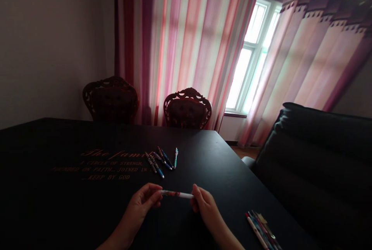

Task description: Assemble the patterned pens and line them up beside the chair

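Note:
A white pen (178,194) with a reddish pattern is held level above the black table (95,211). My left hand (146,200) pinches its left end between thumb and fingers. The right end sits in the pinch of my right hand (204,202). Beyond my hands, several pens (159,163) lie in a loose group on the table. A green and white pen (176,158) lies just to the right of that group, apart from it.
Several more pens (260,230) lie together near the table's right edge. Two carved chairs (188,112) stand behind the far edge. A black leather seat (316,164) is at the right. Striped curtains (186,48) hang by a window (247,60).

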Tool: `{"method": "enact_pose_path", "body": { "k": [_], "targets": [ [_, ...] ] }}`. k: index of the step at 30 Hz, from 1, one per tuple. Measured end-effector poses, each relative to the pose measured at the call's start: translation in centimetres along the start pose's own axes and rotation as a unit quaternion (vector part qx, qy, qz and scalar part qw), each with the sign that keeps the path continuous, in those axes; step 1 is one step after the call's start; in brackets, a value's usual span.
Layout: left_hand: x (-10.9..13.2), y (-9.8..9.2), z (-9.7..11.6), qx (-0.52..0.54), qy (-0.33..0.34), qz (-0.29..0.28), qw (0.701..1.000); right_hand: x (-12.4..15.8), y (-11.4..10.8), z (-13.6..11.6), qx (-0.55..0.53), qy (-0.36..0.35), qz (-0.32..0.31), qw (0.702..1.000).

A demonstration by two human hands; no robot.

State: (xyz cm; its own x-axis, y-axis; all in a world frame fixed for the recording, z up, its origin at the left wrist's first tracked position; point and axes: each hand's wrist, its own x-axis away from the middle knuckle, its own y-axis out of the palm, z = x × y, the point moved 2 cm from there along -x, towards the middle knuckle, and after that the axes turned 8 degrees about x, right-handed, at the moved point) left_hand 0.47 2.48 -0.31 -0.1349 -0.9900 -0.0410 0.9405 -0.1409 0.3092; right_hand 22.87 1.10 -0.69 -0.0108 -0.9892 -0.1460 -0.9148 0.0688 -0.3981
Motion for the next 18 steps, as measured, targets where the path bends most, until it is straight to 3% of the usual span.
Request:
{"method": "enact_pose_path", "body": {
  "k": [4, 13, 18],
  "targets": [
    [0.09, 0.25, 0.28, -0.015, -0.002, -0.002, 1.000, 0.03, -0.06, 0.11, 0.024, -0.010, -0.017, 1.000],
    [0.05, -0.09, -0.04, -0.035, -0.011, -0.012, 0.999, 0.11, -0.70, -0.35, 0.033, -0.040, 0.007, 0.999],
    [-0.15, -0.41, -0.40, -0.027, -0.009, -0.016, 0.999, 0.19, -0.62, -0.26, 0.049, -0.019, -0.008, 0.999]
  ]
}}
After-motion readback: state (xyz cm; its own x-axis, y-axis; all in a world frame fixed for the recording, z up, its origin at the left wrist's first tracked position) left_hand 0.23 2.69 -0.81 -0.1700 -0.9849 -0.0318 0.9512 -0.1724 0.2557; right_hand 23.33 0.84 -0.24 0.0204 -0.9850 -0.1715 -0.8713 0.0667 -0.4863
